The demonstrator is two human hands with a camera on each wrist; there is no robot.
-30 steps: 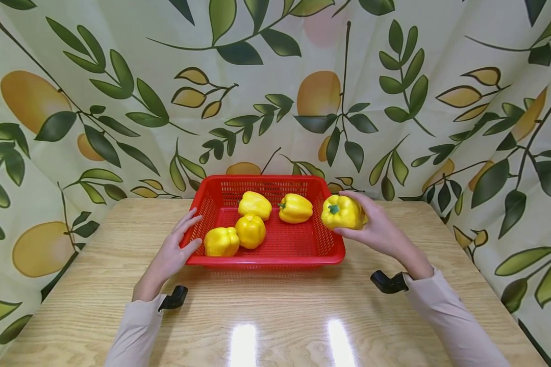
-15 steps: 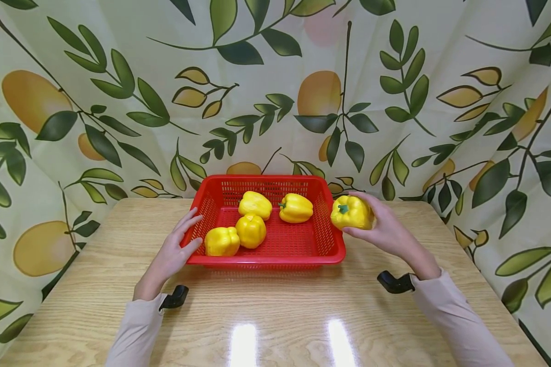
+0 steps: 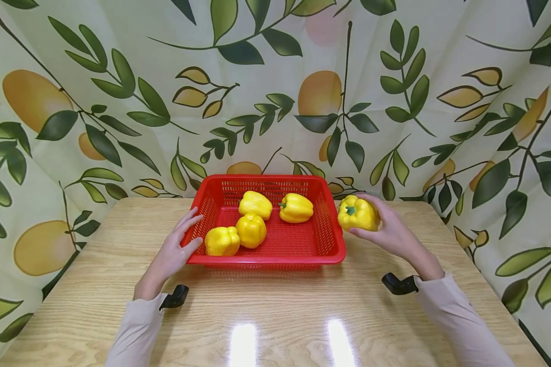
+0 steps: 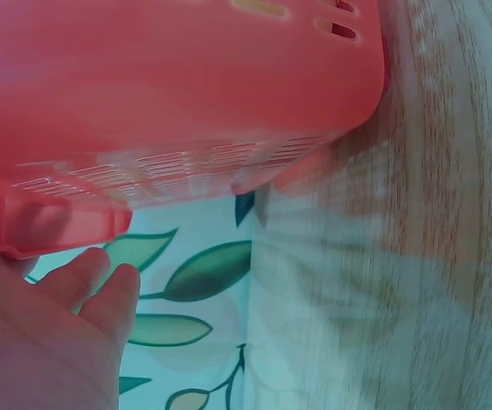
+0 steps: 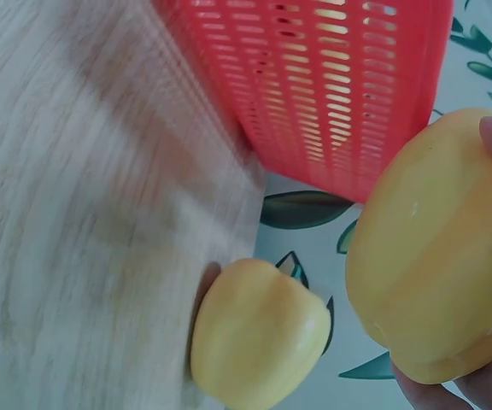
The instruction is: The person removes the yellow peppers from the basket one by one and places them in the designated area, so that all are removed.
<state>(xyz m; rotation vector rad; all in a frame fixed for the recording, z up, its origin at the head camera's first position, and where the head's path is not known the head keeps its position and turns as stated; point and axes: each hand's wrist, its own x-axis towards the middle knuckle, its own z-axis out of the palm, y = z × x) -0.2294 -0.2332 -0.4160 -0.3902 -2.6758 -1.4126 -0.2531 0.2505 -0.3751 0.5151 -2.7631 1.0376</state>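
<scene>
My right hand holds a yellow bell pepper just outside the right wall of a red plastic basket. Its green stem faces left, and the fingers wrap the far side with the thumb below. The right wrist view shows a second bell pepper standing on the table beyond the held one; the head view hides it. My left hand rests at the basket's left rim, its fingers relaxed and spread along it. Inside the basket lie several yellow peppers, one apart on the right and the others grouped on the left.
The basket stands on a light wood table, close to its back edge. Directly behind hangs a leaf-and-fruit patterned curtain. Black wrist mounts stick out from both sleeves.
My right hand has moved right with the bell pepper, from over the basket's right rim to outside it. My left hand and the basket have stayed in place.
</scene>
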